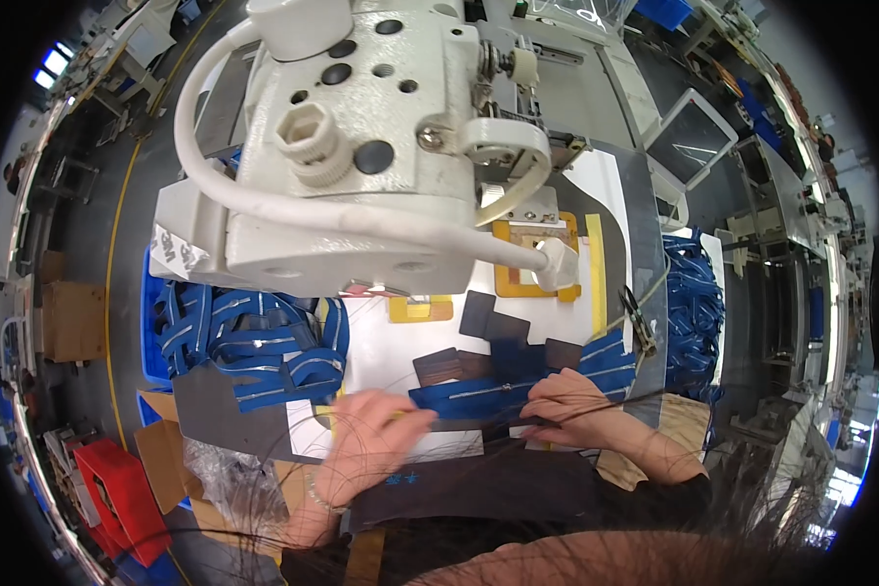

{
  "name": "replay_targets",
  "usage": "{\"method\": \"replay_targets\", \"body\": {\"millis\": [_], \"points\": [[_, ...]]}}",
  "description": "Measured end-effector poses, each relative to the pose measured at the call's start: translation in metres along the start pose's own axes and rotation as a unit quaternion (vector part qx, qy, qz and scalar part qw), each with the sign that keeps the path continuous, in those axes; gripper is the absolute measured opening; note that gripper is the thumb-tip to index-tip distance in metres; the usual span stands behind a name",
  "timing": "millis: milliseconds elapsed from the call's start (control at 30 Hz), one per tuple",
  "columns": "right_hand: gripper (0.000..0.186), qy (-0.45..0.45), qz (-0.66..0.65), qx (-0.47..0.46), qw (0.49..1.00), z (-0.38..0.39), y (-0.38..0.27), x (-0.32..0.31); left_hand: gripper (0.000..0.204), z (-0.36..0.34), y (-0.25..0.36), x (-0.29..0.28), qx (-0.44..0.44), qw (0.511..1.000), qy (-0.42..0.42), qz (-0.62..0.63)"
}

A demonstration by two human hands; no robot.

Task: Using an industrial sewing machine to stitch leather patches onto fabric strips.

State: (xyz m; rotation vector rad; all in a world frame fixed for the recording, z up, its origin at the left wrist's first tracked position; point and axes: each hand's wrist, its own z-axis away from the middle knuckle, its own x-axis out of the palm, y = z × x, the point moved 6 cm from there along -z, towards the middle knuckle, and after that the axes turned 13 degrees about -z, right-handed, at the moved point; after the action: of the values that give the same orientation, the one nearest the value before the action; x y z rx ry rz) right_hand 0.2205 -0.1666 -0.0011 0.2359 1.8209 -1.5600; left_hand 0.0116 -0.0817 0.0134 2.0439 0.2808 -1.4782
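A blue zipper strip [471,397] lies across the near part of the white work surface, its metal slider about midway. My right hand [578,408] rests at this strip with fingers bent and pinched on its near edge. My left hand [376,435] hovers just off the strip's left end, slightly blurred, with fingers loosely bent and a gap between them; I see nothing held there. Further blue zipper strips [607,363] lie beyond my right hand. Several small dark fabric patches [477,313] lie just behind the strip, some overlapping.
A white sewing machine head [361,195] looms over the table. A heap of blue zippers [254,337] lies at left, another [691,313] at right. Thread snips [639,320] lie right of a yellow-framed plate [506,283]. A red crate [117,498] stands lower left.
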Motion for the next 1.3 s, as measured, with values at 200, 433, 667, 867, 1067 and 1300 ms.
{"method": "replay_targets", "body": {"millis": [200, 433, 667, 867, 1067, 1300], "points": [[0.026, -0.043, 0.044, -0.023, 0.998, 0.024, -0.004, 0.022, 0.038, -0.012, 0.057, 0.058, 0.157, 0.973, -0.141, 0.097], [0.029, -0.006, 0.051, 0.005, 0.999, 0.035, -0.007, 0.030, 0.035, -0.015, 0.072, 0.079, 0.167, 0.970, -0.170, 0.043], [0.033, -0.004, -0.007, 0.053, 0.999, 0.033, -0.004, 0.033, 0.037, -0.016, 0.071, 0.070, 0.120, 0.978, -0.160, 0.062], [0.035, -0.016, -0.019, 0.053, 0.998, 0.030, -0.008, 0.031, 0.037, -0.012, 0.076, 0.075, 0.139, 0.976, -0.164, 0.042], [0.018, 0.085, -0.211, 0.064, 0.972, 0.014, -0.001, 0.007, 0.035, -0.027, 0.053, 0.056, 0.003, 0.964, -0.104, 0.243], [0.012, 0.027, -0.582, 0.181, 0.792, -0.037, -0.005, -0.016, 0.026, -0.048, 0.014, 0.006, -0.168, 0.863, -0.040, 0.475]]}}
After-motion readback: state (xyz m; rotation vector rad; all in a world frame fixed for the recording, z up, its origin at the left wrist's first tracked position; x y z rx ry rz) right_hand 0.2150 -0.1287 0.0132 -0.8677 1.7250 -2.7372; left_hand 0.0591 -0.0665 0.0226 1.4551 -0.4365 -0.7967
